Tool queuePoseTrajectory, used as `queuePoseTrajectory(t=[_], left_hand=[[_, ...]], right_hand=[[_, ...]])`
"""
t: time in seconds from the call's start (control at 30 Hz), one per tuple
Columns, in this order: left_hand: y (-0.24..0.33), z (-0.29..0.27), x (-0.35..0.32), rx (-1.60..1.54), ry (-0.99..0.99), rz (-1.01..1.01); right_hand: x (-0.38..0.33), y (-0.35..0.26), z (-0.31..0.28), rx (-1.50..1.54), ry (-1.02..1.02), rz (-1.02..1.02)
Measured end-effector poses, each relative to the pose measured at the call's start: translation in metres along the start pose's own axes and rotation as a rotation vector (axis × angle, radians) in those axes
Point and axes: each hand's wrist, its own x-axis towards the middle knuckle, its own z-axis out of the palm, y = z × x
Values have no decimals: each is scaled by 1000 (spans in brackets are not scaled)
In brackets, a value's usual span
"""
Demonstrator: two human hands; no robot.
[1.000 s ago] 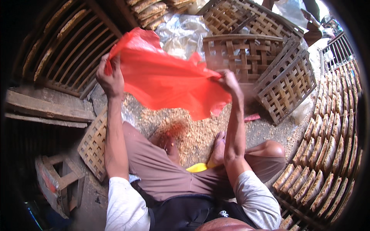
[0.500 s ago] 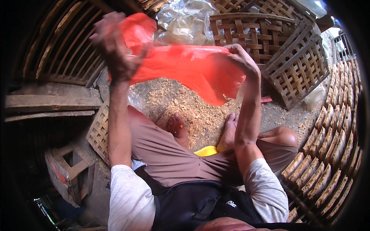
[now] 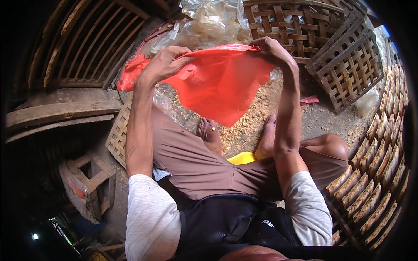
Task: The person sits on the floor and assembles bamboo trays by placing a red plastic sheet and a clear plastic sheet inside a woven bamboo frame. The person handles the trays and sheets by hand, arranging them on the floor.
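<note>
You are pinching the red bag point(image 3: 217, 82) at upper centre with your left hand point(image 3: 163, 65) and right hand point(image 3: 270, 50), both clamped on its rim; pulling harder is risking a tear.

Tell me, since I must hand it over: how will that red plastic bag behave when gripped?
Probably floppy: the red plastic bag sags to a point between the left hand and right hand. Likely very light, since pinched fingers alone hold it up. Its thin, creased film may slip or tear.
</note>
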Motion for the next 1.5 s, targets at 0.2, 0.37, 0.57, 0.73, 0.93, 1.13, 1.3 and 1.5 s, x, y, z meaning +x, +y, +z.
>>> queuePoseTrajectory(t=[0.2, 0.37, 0.57, 0.73, 0.93, 1.13, 1.3, 1.5], left_hand=[[23, 24, 10, 193, -8, -19], [6, 40, 29, -23, -87, 160], [7, 23, 17, -235, -81, -122], [7, 33, 18, -284, 50, -60], [10, 23, 23, -340, 95, -144], [19, 32, 21, -231, -15, -187], [22, 26, 14, -351, 17, 20], [17, 24, 17, -533, 122, -93]], right_hand=[[-2, -21, 3, 82, 6, -148], [2, -28, 16, 270, 78, -196], [0, -10, 4, 688, 153, -164], [3, -49, 25, 679, 215, -85], [0, -40, 25, 640, 85, -117], [2, -46, 36, 661, 138, -28], [7, -51, 42, 698, 155, 55], [-2, -63, 38, 634, 32, -88]])
